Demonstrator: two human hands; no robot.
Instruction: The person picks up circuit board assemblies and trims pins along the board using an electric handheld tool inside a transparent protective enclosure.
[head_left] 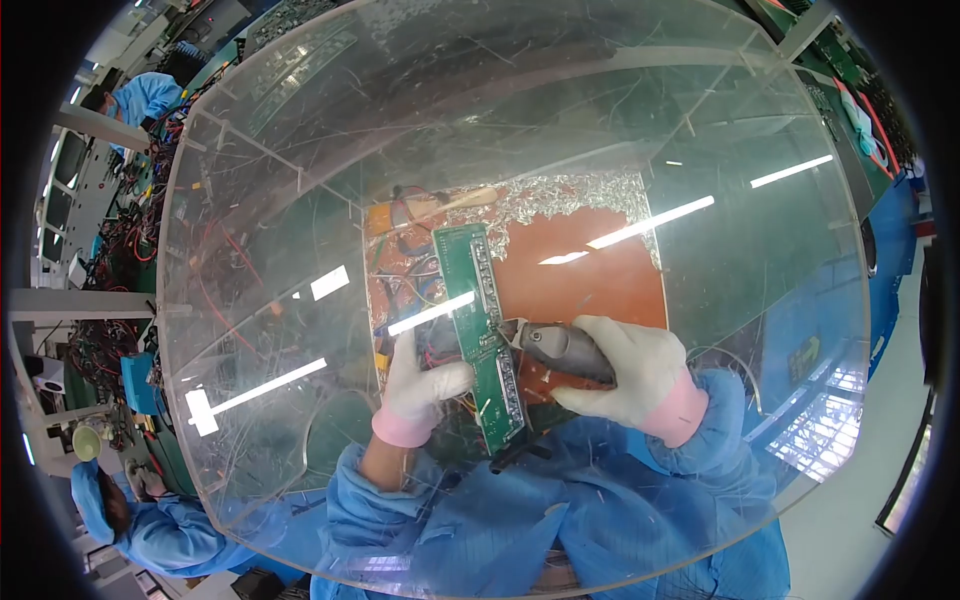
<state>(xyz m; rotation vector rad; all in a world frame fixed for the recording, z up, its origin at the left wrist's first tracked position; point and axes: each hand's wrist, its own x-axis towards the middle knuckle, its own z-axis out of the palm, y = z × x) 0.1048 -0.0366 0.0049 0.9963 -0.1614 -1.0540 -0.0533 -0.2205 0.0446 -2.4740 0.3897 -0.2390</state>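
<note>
Through a clear plastic cover I see both of my hands in white gloves with pink cuffs. A long green circuit board [462,290] lies lengthwise in front of me, and my left hand [420,388] grips its left edge, the thumb over the board. My right hand [636,375] is wrapped round a grey and black hand tool [562,350], whose metal tip is at the board's right edge. Beneath them is a reddish-brown mat [585,270] with silvery scraps [570,197] strewn along its far side.
The scratched transparent cover [300,180] surrounds the work area. Wires and a wooden-handled tool [455,204] lie left of the board's far end. Two people in blue, one [150,97] upper left and one [170,535] lower left, are beyond the cover, near tangled cables [110,350].
</note>
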